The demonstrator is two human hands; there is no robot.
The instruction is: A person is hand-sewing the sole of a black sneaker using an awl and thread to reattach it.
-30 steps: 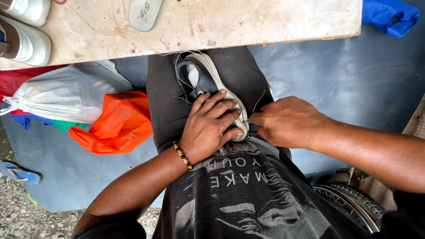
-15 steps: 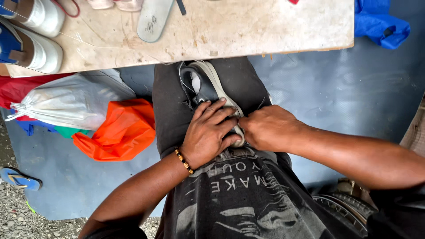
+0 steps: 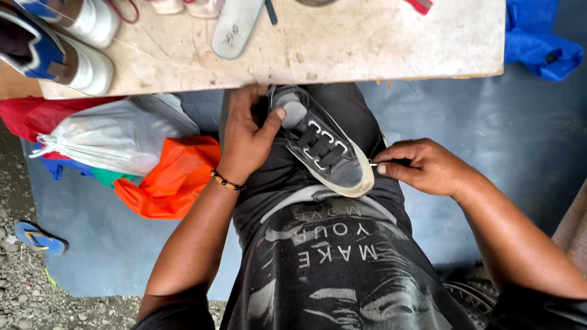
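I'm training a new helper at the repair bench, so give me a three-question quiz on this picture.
1. True or false: the grey shoe rests on the person's lap.
2. Which hand grips the heel end of the shoe?
A. the left hand
B. the right hand
C. neither
3. Fill in: the right hand pinches a thin ____ beside the shoe's toe.

Key:
1. True.
2. A; its thumb lies at the shoe's opening.
3. Needle, or a similar fine tool; it is too small to tell for sure.
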